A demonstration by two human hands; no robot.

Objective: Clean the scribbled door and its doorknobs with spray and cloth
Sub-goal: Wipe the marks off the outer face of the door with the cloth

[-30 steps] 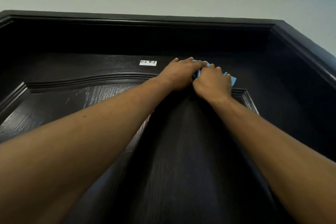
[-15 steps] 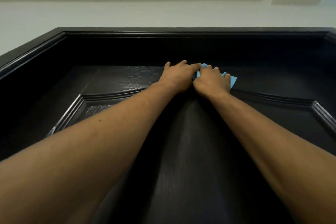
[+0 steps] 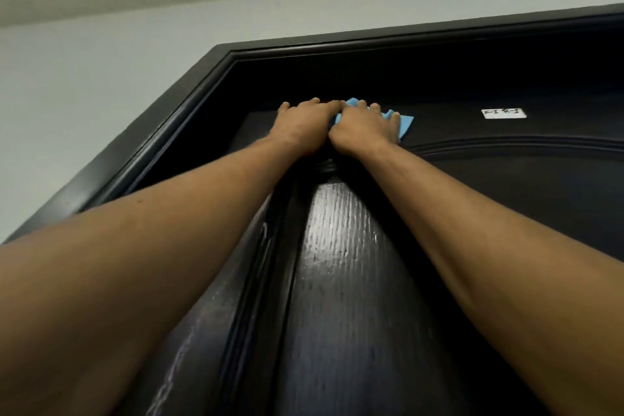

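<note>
A dark, panelled door point(image 3: 354, 297) fills the view from below. Near its top, a blue cloth point(image 3: 405, 123) lies flat against the wood. My right hand point(image 3: 363, 128) presses on the cloth with its fingers spread over it. My left hand point(image 3: 304, 123) rests flat on the door right beside it, its fingertips touching the cloth's left edge. Most of the cloth is hidden under the hands. Faint pale scribble marks point(image 3: 175, 358) show on the lower left of the door. No doorknob or spray bottle is in view.
The dark door frame point(image 3: 189, 88) runs along the top and left. A small white label point(image 3: 503, 113) sticks to the door right of the hands. Pale wall point(image 3: 84, 78) and ceiling lie beyond.
Both hands and the cloth have slid left along the door's top rail, from beside the white label toward the upper left corner. The view has swung left with them.
</note>
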